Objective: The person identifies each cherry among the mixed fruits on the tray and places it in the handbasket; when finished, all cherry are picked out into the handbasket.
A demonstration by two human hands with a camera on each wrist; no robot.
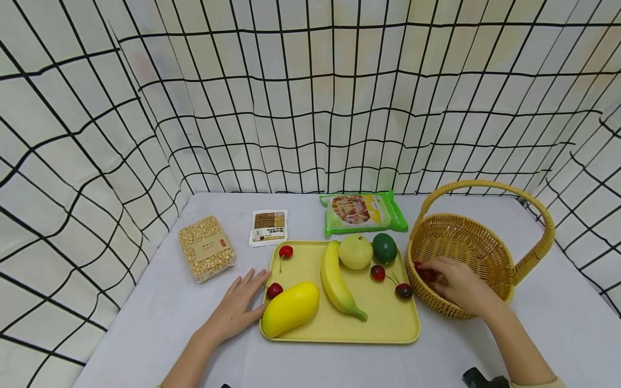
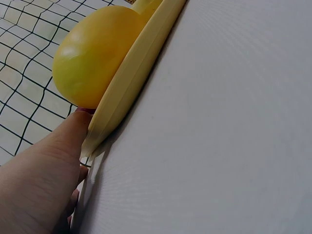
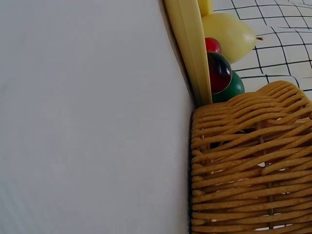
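Observation:
My left hand (image 1: pixel 237 310) lies with spread, straight fingers at the left edge of the yellow tray (image 1: pixel 339 331). Its thumb is close to a yellow mango (image 1: pixel 291 310) and a cherry (image 1: pixel 275 291). Inside the wicker basket (image 1: pixel 461 226), my right hand (image 1: pixel 453 280) has curled fingers around a dark red fruit (image 1: pixel 426 272), partly hidden, whose kind I cannot tell. The basket's woven side (image 3: pixel 253 170) hides this hand in the right wrist view. On the tray also lie a banana (image 1: pixel 337 280), a pale green round fruit (image 1: pixel 356 251), a dark green fruit (image 1: pixel 385 248) and more cherries (image 1: pixel 378 273).
Behind the tray lies a green food packet (image 1: pixel 364 212), with a small white and brown sachet (image 1: pixel 269 227) to its left. A bag of yellow kernels (image 1: pixel 206 249) rests at the far left. The basket's tall handle (image 1: pixel 485 184) arches up, and black netting encloses the table.

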